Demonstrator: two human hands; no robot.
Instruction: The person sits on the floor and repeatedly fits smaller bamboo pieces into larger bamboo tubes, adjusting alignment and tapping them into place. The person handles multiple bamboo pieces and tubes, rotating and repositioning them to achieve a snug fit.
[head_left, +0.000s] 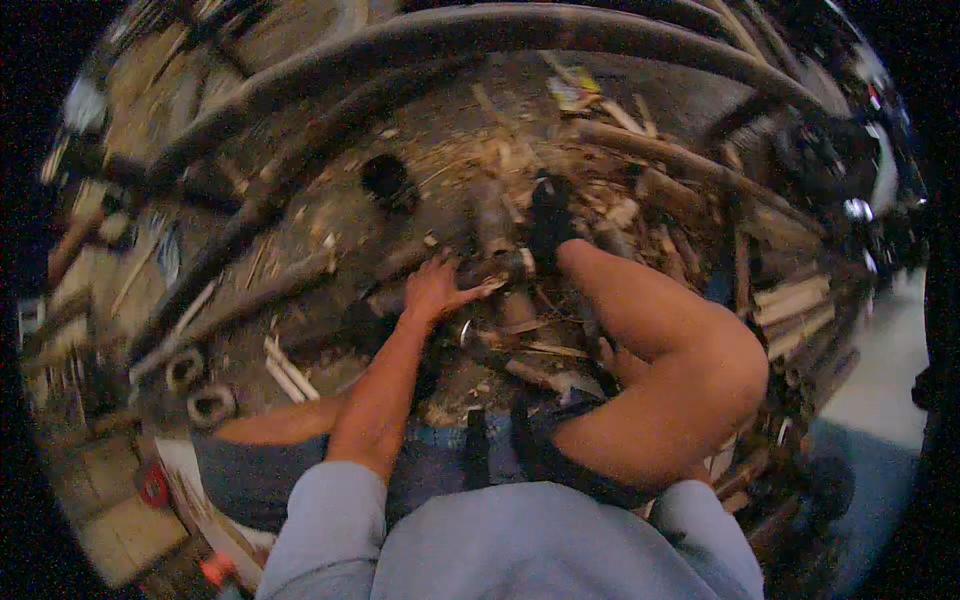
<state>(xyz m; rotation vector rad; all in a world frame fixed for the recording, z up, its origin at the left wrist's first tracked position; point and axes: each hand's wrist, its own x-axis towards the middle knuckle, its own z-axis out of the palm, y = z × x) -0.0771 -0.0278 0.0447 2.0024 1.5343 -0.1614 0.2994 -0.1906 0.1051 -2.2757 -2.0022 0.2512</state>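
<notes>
My left hand (433, 290) reaches forward over a short piece of wood (500, 268), its thumb on the near side and its fingers bent over the far side. Partly hidden below my bent right leg (670, 340), my right hand (620, 360) shows a few curled fingers. They seem closed at the end of a wooden-handled tool (535, 375), which has a dark head and a bright curved edge to the left. The picture is blurred, so the exact kind of tool is unclear. Beyond the left hand lies another log (490, 215), pointing away from me.
Wood chips (510, 160) and split pieces litter the ground. A long curved pole (480, 35) crosses the far side, and a second pole (250, 230) slants at the left. My dark shoe (548, 210) stands among the chips. Cut wood (795, 310) is stacked at the right.
</notes>
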